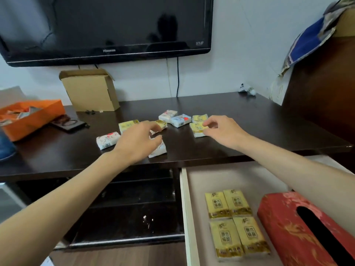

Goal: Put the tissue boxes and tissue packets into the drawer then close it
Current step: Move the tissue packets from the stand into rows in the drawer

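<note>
So right hand (224,131) fingers are pinching a yellow tissue packet (198,129) far-right on the desk (249,120), left hand (137,143) half-open over another; they're light and squishy, probably grab the edges.

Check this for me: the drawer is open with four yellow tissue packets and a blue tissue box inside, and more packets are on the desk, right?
Not quite. The head view shows the tissue box in the open drawer is red, not blue. The rest holds: four yellow tissue packets lie beside it, and more packets remain on the desk.
</note>
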Available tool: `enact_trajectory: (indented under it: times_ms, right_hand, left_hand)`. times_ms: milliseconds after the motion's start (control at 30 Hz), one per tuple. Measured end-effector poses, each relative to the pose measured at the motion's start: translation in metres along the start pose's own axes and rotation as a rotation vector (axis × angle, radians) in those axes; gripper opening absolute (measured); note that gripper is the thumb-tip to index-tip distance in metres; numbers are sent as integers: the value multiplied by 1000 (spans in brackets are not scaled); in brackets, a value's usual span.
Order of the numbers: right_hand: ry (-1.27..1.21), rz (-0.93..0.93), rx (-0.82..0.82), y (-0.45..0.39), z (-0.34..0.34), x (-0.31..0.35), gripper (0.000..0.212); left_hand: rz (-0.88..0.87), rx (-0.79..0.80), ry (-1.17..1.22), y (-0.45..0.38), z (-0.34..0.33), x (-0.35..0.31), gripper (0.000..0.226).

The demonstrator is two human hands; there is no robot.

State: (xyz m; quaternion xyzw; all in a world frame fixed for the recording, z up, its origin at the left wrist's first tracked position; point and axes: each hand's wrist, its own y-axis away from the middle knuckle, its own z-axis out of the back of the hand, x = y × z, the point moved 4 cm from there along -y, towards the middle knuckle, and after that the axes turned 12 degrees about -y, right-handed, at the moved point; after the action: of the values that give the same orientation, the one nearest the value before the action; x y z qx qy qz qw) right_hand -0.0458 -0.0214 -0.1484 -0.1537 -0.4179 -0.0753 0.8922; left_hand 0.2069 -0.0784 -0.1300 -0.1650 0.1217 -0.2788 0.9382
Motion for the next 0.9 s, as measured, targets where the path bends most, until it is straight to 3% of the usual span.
enact_trajectory:
  times_ms: [133, 267, 467, 600, 700, 900]
  right_hand:
    - [274, -25, 62, -29, -27, 0, 49]
    - [349, -72, 105, -37, -45, -7, 25]
    - [411, 96, 195, -23, -58, 1, 36]
    - [378, 147, 247, -32, -54, 8, 28]
    - [260, 57, 344, -38, -55, 3, 35]
    - [200, 49, 307, -35, -48, -4, 31]
  left_hand:
    - [106, 0, 12, -18, -7, 40, 31]
    - [162, 50, -18, -28, -13, 68, 35]
    - [159, 217, -72, -45, -24, 88, 37]
    - [126, 350, -54, -52, -34, 90, 34]
    - [84, 398, -100, -55, -39, 88, 36]
    - [66, 348, -241, -55, -33, 84, 50]
